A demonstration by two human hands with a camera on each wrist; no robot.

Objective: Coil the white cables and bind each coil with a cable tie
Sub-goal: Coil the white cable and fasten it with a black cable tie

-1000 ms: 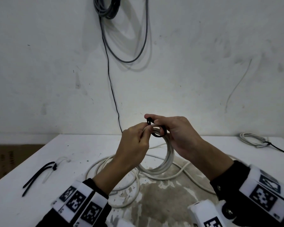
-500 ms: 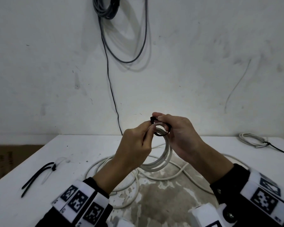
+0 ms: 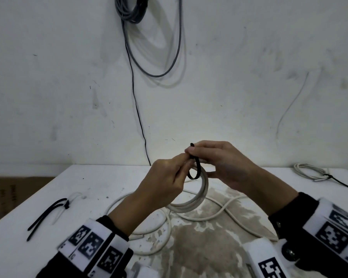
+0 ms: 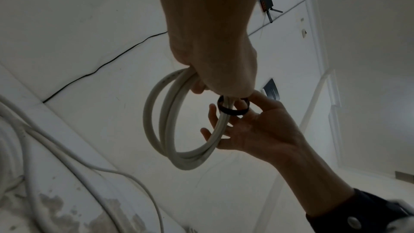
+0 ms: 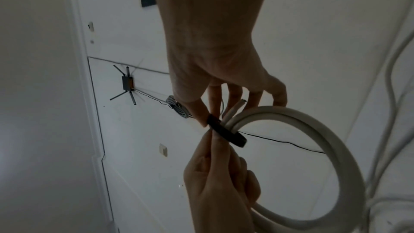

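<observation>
Above white table, left hand grips cable coil; right hand, at three o'clock, seemingly pinches black tie.

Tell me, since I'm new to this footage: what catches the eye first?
Both hands, left and right, meet mid-air over the table, holding a white coil with a black tie looped loosely round it. Spare ties lie at the table's left; a tied coil sits far right.

Left hand fingers hide the cable tie tail; grey cable bundle cut off at top edge.
</observation>
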